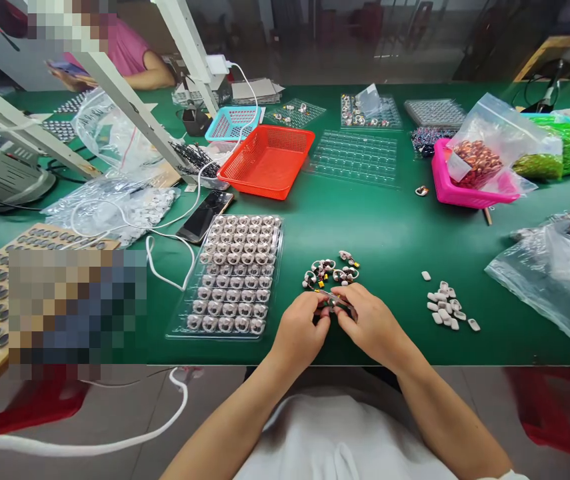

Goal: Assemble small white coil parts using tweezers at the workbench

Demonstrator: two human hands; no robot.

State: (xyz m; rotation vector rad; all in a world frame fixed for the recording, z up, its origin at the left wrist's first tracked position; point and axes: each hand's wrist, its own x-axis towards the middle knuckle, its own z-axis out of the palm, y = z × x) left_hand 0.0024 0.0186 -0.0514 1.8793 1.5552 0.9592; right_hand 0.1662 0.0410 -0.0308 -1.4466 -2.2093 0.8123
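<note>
My left hand [301,325] and my right hand [367,321] meet near the table's front edge, fingers closed. Between the fingertips is a small part with dark and pale bits, mostly hidden. A thin grey metal tool, perhaps tweezers, shows by my right fingers; its kind is unclear. Just beyond lie several small wired assemblies [323,269] with white rings and yellow tabs. Left of my hands stands a clear plastic tray [177,327] filled with rows of round beige-grey pieces [225,287]. Several loose pale grey caps [443,303] lie in a pile to the right.
A red basket [269,163], a blue basket [235,123] and a phone [205,217] stand left of centre. A white cable [157,267] loops beside the tray. Rightward are a pink basket [475,193] and a plastic bag [555,267]. Another person [135,60] sits across the table.
</note>
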